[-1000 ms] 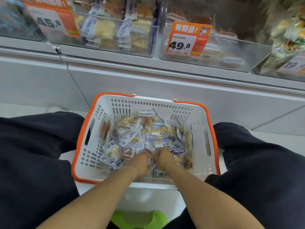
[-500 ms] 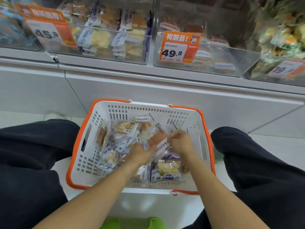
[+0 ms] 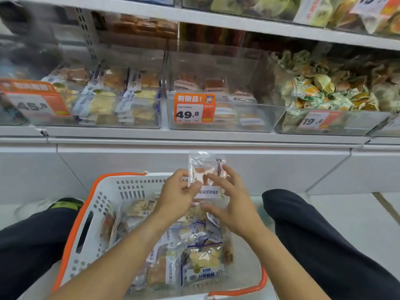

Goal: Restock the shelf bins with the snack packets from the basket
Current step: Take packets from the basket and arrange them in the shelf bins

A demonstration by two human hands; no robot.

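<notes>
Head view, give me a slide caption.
Both hands, left and right, lift a clear snack packet above the basket.

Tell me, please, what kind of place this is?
Most likely a shop's snack aisle: clear shelf bins full of packets, orange price tags on their fronts, and a shopping basket of snack packets on the floor.

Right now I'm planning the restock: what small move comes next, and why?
Probably lift the packet up to the 49.8 bin. The left hand already pinches it above the basket, the right hand is open beside it, and that bin's packets look similar.
</notes>
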